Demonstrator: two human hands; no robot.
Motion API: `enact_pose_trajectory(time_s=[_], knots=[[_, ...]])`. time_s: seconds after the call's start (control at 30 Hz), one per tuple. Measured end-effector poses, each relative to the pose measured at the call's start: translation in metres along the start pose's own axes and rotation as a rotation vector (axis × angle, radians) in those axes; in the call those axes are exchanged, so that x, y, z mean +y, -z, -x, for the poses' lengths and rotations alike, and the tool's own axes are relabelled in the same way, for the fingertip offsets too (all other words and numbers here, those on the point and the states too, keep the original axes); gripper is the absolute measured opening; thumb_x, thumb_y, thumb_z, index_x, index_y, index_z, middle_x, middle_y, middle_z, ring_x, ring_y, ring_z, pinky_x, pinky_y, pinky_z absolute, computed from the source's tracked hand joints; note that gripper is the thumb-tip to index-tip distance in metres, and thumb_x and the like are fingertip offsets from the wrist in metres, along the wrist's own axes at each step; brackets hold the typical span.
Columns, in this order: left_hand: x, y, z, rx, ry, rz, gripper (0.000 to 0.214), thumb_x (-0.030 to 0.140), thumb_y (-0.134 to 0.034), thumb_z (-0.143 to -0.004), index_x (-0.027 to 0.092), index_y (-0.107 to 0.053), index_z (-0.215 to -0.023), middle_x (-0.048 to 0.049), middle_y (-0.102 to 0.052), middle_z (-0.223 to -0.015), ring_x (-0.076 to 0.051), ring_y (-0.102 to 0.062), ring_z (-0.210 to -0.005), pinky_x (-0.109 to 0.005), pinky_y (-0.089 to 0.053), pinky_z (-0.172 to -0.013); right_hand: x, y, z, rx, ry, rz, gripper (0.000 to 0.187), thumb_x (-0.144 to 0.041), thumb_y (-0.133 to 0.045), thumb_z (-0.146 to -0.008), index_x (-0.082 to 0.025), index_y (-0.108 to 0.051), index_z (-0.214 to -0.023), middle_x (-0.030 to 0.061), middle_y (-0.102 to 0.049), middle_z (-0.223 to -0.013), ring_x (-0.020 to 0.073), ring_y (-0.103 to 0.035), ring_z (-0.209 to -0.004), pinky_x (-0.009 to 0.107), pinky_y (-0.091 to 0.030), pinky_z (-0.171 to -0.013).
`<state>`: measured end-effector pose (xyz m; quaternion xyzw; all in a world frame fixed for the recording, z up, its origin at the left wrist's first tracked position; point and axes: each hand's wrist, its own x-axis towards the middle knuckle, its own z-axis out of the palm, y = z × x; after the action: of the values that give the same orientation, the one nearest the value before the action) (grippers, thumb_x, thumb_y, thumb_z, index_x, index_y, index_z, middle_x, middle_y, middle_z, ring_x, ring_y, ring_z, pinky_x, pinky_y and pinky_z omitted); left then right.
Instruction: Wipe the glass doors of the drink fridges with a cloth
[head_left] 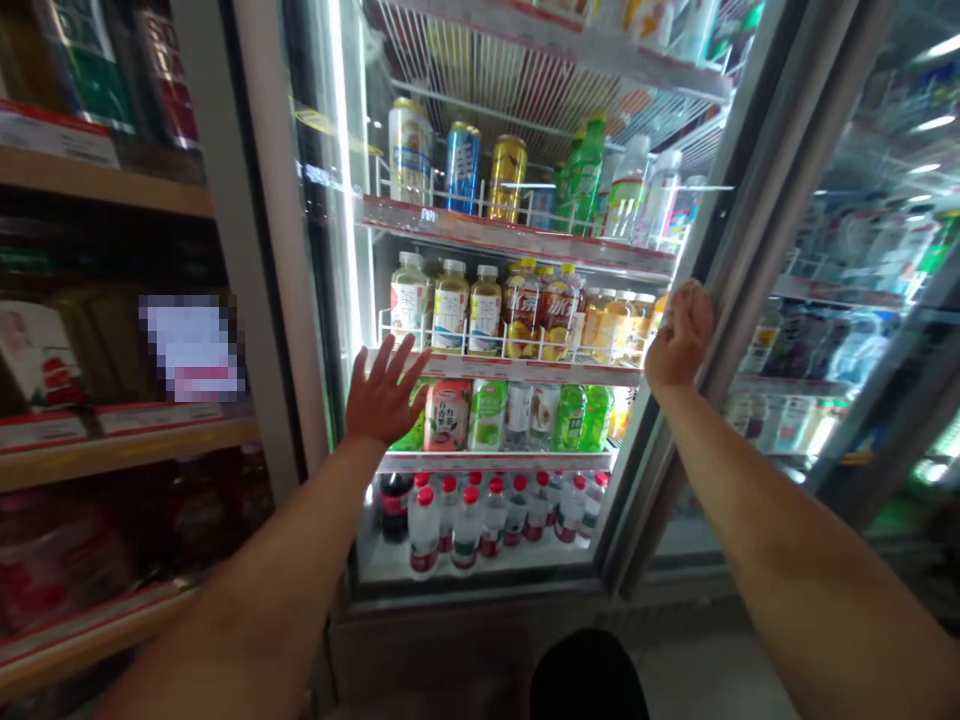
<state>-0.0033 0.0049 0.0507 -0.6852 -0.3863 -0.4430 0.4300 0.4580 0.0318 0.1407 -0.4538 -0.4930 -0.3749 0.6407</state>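
I stand before an open drinks fridge. My left hand (384, 395) is stretched into it with fingers spread and holds nothing; it hovers in front of the green bottles (581, 417) and a pink carton (447, 414) on the third shelf. My right hand (681, 335) is closed round the edge of the glass fridge door (757, 200), which is swung open to the right. Above my left hand stands a row of pale tea bottles (450, 305) and orange drink bottles (544, 310).
Cans (463, 165) and green bottles (585, 170) fill the top wire shelf (510, 235). Red-capped water bottles (480, 520) and a cola bottle (394, 505) stand at the bottom. Wooden shelves (127, 445) with goods run along the left. A second fridge (862, 330) is at right.
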Motion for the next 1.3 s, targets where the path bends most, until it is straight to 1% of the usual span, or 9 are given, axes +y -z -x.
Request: enact_pose_trajectory(time_s=[0.13, 0.27, 0.43, 0.63, 0.77, 0.87, 1.0, 1.13, 1.3], knots=[[0.000, 0.001, -0.001, 0.014, -0.016, 0.011, 0.069, 0.035, -0.053, -0.096, 0.038, -0.022, -0.158, -0.0026, -0.032, -0.162, -0.027, -0.023, -0.153, -0.054, -0.010, -0.128, -0.033, -0.022, -0.013, 0.075, -0.056, -0.010, 0.064, -0.009, -0.033, -0.081, -0.016, -0.056, -0.140, 0.0108, -0.045, -0.154, 0.0260, -0.035, -0.149, 0.057, -0.031, -0.124], [0.000, 0.001, -0.001, 0.043, -0.046, -0.007, 0.069, 0.034, -0.054, -0.096, 0.036, -0.023, -0.158, -0.0040, -0.034, -0.161, -0.027, -0.023, -0.153, -0.052, -0.011, -0.127, -0.089, -0.042, -0.022, 0.057, 0.048, -0.053, 0.069, -0.007, -0.030, -0.080, -0.018, -0.051, -0.145, 0.0086, -0.042, -0.155, 0.0256, -0.029, -0.152, 0.064, -0.028, -0.123], [0.000, 0.001, 0.000, 0.046, -0.055, -0.019, 0.068, 0.035, -0.054, -0.096, 0.034, -0.027, -0.157, -0.0052, -0.034, -0.161, -0.027, -0.023, -0.153, -0.052, -0.011, -0.127, -0.171, -0.063, -0.016, 0.021, 0.210, -0.156, 0.069, -0.005, -0.030, -0.084, -0.024, -0.045, -0.149, 0.0036, -0.041, -0.156, 0.0235, -0.020, -0.155, 0.060, -0.027, -0.125], [0.001, 0.002, 0.001, 0.033, -0.052, -0.046, 0.067, 0.034, -0.053, -0.096, 0.033, -0.027, -0.157, -0.0058, -0.035, -0.161, -0.026, -0.024, -0.153, -0.052, -0.011, -0.128, -0.274, -0.063, 0.018, -0.237, 0.385, -0.206, 0.049, -0.014, -0.034, -0.098, -0.018, -0.051, -0.144, 0.0001, -0.041, -0.158, 0.0208, -0.020, -0.155, 0.046, -0.024, -0.129], [-0.002, -0.003, 0.003, 0.065, -0.061, -0.029, 0.062, 0.033, -0.056, -0.094, 0.033, -0.036, -0.153, -0.0062, -0.041, -0.158, -0.026, -0.025, -0.153, -0.052, -0.012, -0.128, -0.312, -0.058, 0.039, -0.370, 0.623, -0.217, 0.044, -0.020, -0.031, -0.103, -0.019, -0.053, -0.141, -0.0049, -0.039, -0.159, 0.0197, -0.023, -0.154, 0.039, -0.022, -0.129], [-0.005, -0.006, 0.004, 0.092, -0.078, -0.026, 0.061, 0.032, -0.058, -0.093, 0.033, -0.040, -0.151, -0.0066, -0.045, -0.156, -0.026, -0.024, -0.153, -0.052, -0.013, -0.128, -0.316, -0.053, 0.042, -0.456, 0.770, -0.246, 0.046, -0.023, -0.026, -0.105, -0.016, -0.054, -0.140, -0.0043, -0.040, -0.159, 0.0199, -0.027, -0.153, 0.038, -0.017, -0.131], [-0.004, -0.003, 0.002, 0.087, -0.089, -0.042, 0.066, 0.034, -0.057, -0.094, 0.032, -0.032, -0.155, -0.0072, -0.039, -0.159, -0.026, -0.021, -0.154, -0.052, -0.012, -0.128, -0.291, -0.044, 0.037, -0.573, 0.859, -0.311, 0.046, -0.023, -0.025, -0.105, -0.018, -0.053, -0.142, -0.0035, -0.042, -0.157, 0.0146, -0.023, -0.154, 0.033, -0.018, -0.132], [-0.002, 0.000, -0.001, 0.036, -0.050, -0.015, 0.070, 0.034, -0.056, -0.094, 0.036, -0.026, -0.157, -0.0048, -0.033, -0.161, -0.027, -0.022, -0.154, -0.053, -0.011, -0.128, -0.238, -0.032, 0.033, -0.596, 0.825, -0.316, 0.047, -0.018, -0.031, -0.104, -0.025, -0.049, -0.147, -0.0040, -0.042, -0.156, 0.0131, -0.022, -0.154, 0.037, -0.022, -0.132], [-0.001, 0.000, -0.001, 0.029, -0.031, -0.015, 0.072, 0.034, -0.055, -0.094, 0.038, -0.023, -0.158, -0.0035, -0.032, -0.161, -0.027, -0.023, -0.153, -0.052, -0.009, -0.128, -0.143, -0.011, 0.034, -0.542, 0.677, -0.236, 0.052, -0.011, -0.040, -0.097, -0.031, -0.051, -0.145, -0.0042, -0.047, -0.153, 0.0184, -0.028, -0.153, 0.046, -0.031, -0.130]])
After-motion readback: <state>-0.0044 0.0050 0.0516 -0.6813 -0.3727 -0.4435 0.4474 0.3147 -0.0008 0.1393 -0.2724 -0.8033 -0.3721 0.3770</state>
